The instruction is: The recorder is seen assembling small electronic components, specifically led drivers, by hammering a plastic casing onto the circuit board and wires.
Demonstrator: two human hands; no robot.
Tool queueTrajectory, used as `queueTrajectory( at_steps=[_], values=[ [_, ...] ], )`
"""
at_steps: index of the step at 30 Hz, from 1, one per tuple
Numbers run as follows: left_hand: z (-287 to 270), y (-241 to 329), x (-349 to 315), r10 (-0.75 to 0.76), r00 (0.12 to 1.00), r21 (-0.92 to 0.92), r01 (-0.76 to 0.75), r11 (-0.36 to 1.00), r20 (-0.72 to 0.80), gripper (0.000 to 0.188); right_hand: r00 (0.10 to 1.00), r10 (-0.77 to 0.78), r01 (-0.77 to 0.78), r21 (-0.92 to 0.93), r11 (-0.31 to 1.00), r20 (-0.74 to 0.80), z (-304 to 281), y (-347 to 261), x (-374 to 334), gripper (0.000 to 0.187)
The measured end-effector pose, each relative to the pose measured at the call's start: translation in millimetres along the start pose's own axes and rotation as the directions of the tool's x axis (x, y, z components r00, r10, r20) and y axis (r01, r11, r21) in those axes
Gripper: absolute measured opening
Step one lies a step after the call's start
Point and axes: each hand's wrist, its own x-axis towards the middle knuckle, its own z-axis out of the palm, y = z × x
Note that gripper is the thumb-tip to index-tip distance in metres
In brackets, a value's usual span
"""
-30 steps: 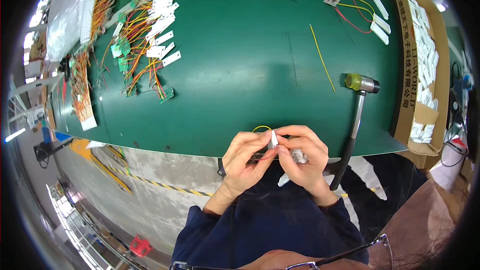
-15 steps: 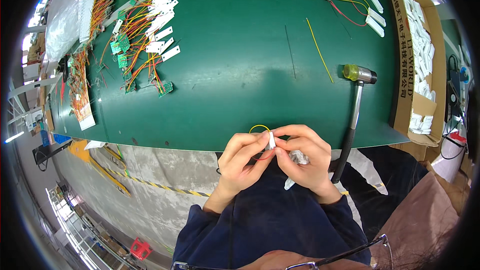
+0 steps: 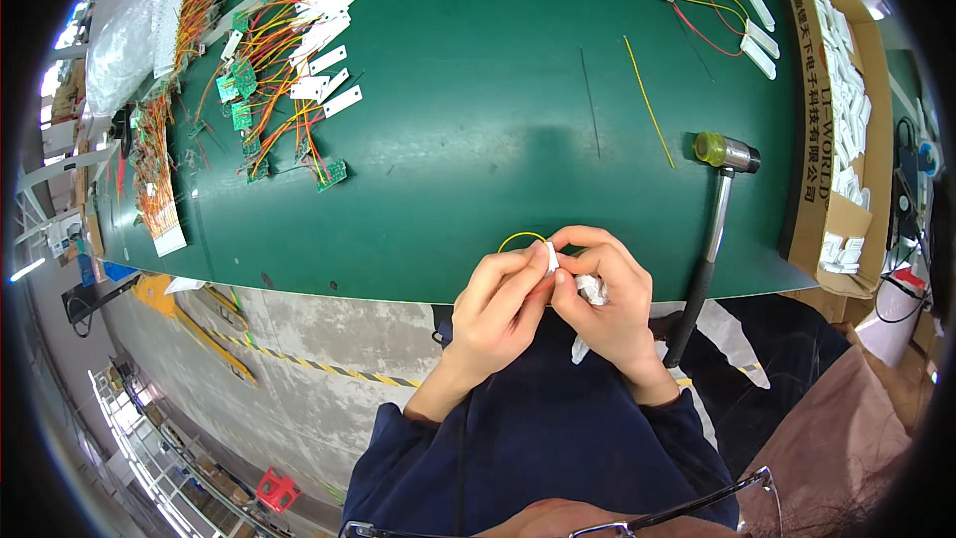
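Near the table's front edge, my left hand [image 3: 501, 307] and my right hand [image 3: 611, 311] pinch a small white plastic housing [image 3: 553, 256] between their fingertips. From it a yellow wire [image 3: 519, 235] loops out over the left fingers, and a bit of red wire shows beneath them. Most of the housing is hidden by the fingers. Tucked in my right palm is a crumpled whitish wad [image 3: 592, 290], perhaps tissue or film. Right of my hands, a mallet [image 3: 714, 224] with a yellow-tipped head lies across the table edge, its black handle sticking out.
Wired green circuit boards [image 3: 242, 80] with white housings [image 3: 327, 62] lie at the left. A loose yellow wire [image 3: 649, 105] and a black wire [image 3: 592, 105] rest mid-table. An open cardboard box [image 3: 812, 139] of white parts stands right. Wired housings [image 3: 760, 48] lie at far right.
Both hands have shifted slightly up and right with the white housing, which is turned a little. The view has moved slightly. Both hands keep their pinch.
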Motion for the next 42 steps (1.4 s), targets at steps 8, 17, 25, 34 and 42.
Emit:
queueTrajectory(
  at_steps=[8,17,25,34,42],
  values=[
    [2,0,5,-0.072,0.997,0.012,0.072,0.997,0.04,0.038,0.996,-0.013,0.007,-0.068,0.998,-0.093,9,4,2,0.02],
    [4,-17,5,-0.169,0.98,-0.196,0.187,0.963,0.106,0.044,0.998,-0.038,0.029,-0.178,0.984,-0.047,13,10,7,0.021],
    [5,-26,6,-0.287,0.946,-0.288,0.319,0.903,0.147,0.041,0.999,0.051,-0.053,-0.16,0.986,-0.02,13,13,14,0.019],
    [-11,-16,11,-0.535,0.817,-0.535,0.557,0.636,0.215,0.058,0.994,0.109,-0.11,-0.08,0.991,-0.013,14,11,19,0.018],
    [-27,-21,21,-0.451,0.863,-0.403,0.505,0.763,0.228,0.05,0.981,0.195,-0.195,-0.001,0.981,0.011,12,12,20,0.019]
  ],
)
